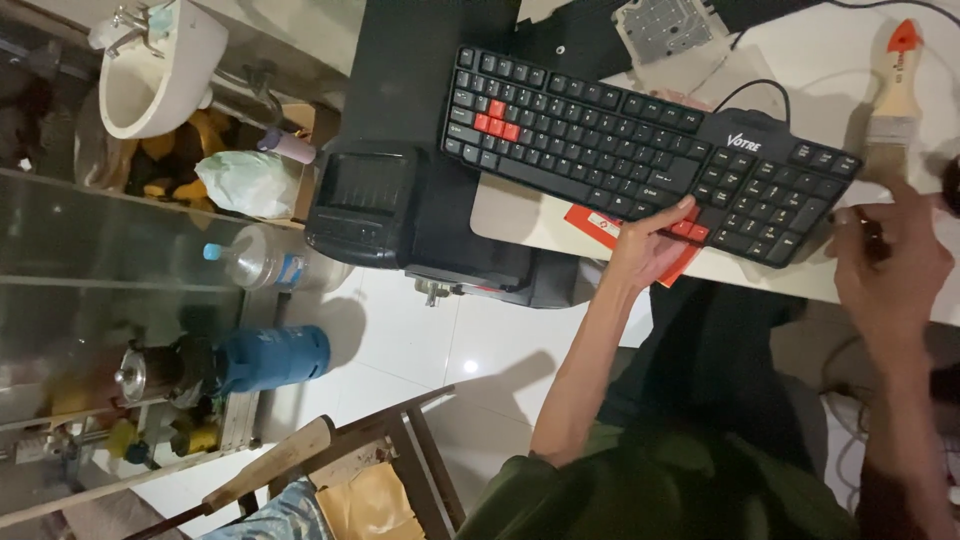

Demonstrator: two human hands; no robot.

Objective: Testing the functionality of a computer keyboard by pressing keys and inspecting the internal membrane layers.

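The keyboard lies slantwise on the white counter, its near edge running from ten o'clock down to four o'clock and overhanging a red card. The left hand steadies that near edge at about six o'clock, its grip pressed thumb-up against the lower key row, pinching the frame lightly. The right hand rests at the keyboard's three o'clock end, fingers curled beside the bristles of a wooden paintbrush; whether its grip closes on anything I cannot tell. To work well here, I judge the left hand should keep the board from sliding off the counter's edge, while the right takes the brush by its handle.
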